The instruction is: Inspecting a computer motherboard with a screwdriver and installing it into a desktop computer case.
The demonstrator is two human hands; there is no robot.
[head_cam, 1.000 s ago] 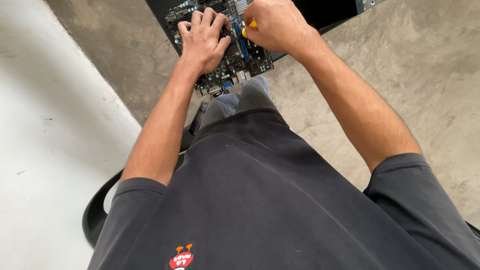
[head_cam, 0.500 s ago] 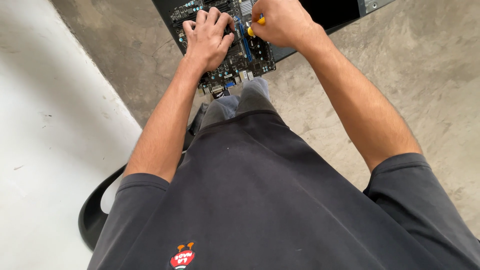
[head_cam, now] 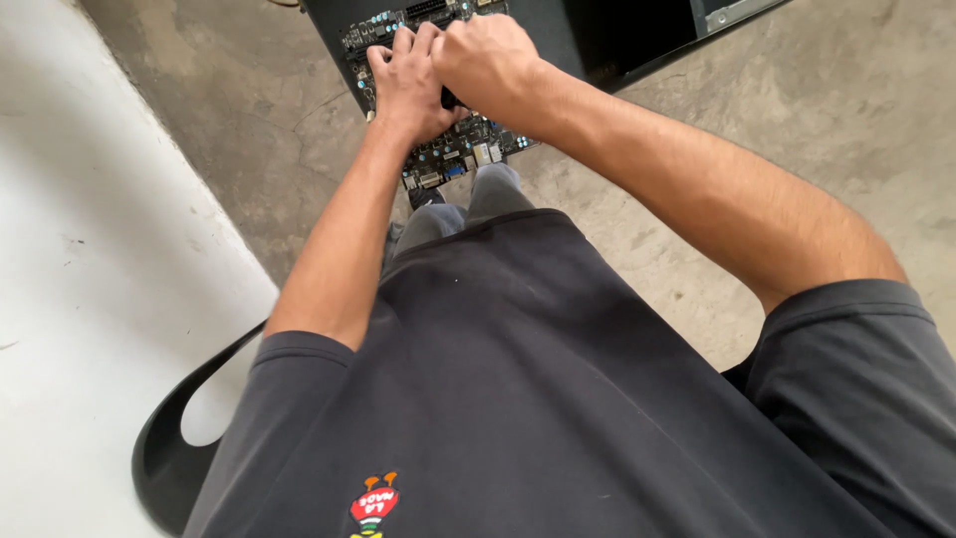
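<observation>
A dark motherboard [head_cam: 468, 149] with several small parts lies on a black computer case [head_cam: 617, 30] on the floor in front of my knees. My left hand [head_cam: 406, 88] rests flat on the board, fingers spread forward. My right hand [head_cam: 488, 58] is a closed fist just right of it, touching the left fingers. Only a dark bit of the tool it grips shows under the fist, pointing down at the board. The tool's tip is hidden.
I sit on a black chair [head_cam: 164, 448] in a dark shirt and grey trousers. Rough concrete floor [head_cam: 797, 130] lies around the case. A white painted surface [head_cam: 90, 279] runs along the left.
My right fist has shifted left, closer against the left hand. The yellow end of the tool, seen earlier at the fist, is now covered. The left hand stays on the board.
</observation>
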